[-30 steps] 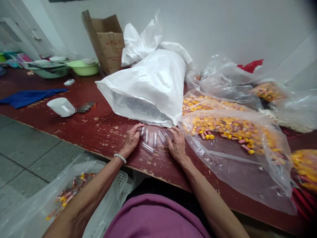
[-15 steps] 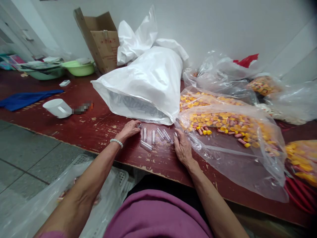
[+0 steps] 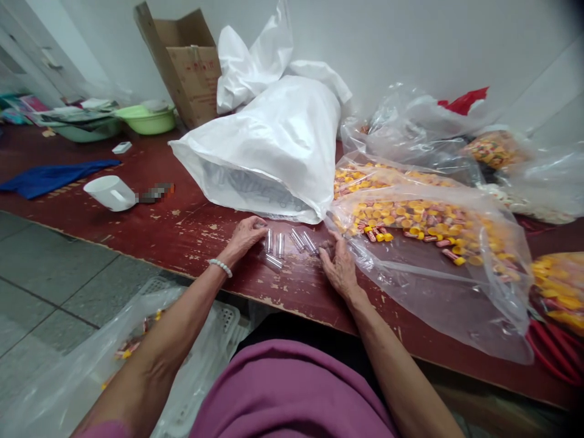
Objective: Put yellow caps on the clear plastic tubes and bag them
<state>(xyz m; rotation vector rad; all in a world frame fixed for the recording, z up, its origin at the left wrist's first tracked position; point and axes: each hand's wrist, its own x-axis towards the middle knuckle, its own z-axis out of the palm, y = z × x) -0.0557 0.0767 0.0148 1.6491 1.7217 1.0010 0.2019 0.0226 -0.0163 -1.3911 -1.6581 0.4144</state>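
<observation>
Several clear plastic tubes [image 3: 280, 244] lie on the worn red tabletop between my two hands. At their left side rests my left hand [image 3: 246, 237], its fingers reaching toward the nearest tube, with a pale bead bracelet on the wrist. My right hand [image 3: 340, 263] is cupped at the right end of the group, thumb and fingers apart beside the tubes; whether a tube lies under its fingertips is hard to see. Just behind, a large white sack [image 3: 283, 146] lies with its mouth toward me, and more clear tubes show inside.
To the right, a clear plastic bag [image 3: 438, 292] spills yellow-capped, filled tubes [image 3: 429, 228]. A white mug [image 3: 109, 193] lies on its side at the left, near a blue cloth [image 3: 55, 176]. A cardboard box [image 3: 194, 79] and green basin [image 3: 148, 121] stand behind. Red-handled scissors [image 3: 554, 350] lie far right.
My left hand has shifted slightly right against the tubes, and the tubes now lie closer together. My right hand has turned a little, with its fingers more spread. The camera view has tilted slightly.
</observation>
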